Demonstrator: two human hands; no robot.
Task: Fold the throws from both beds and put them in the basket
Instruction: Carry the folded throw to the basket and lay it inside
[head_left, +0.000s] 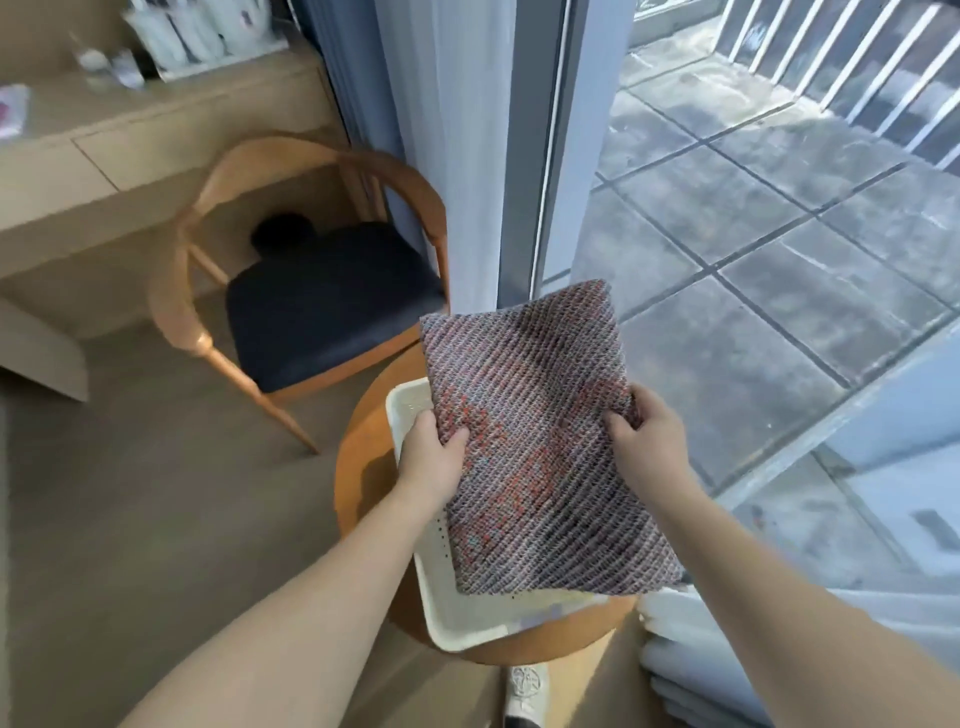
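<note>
A folded knitted throw (540, 441), mauve-grey with orange-red flecks, is held flat over a white perforated basket (452, 608). My left hand (431, 457) grips the throw's left edge with the thumb on top. Its right edge is pinched by my right hand (647, 436). The throw covers most of the basket, so only the basket's left wall and near rim show. What lies inside the basket is hidden.
The basket rests on a small round wooden table (363, 467). A wooden chair with a dark seat (322, 306) stands behind it, by a desk (130, 140). White curtains (457, 156) and a glass balcony door (753, 234) are to the right. My shoe (527, 691) shows below the table.
</note>
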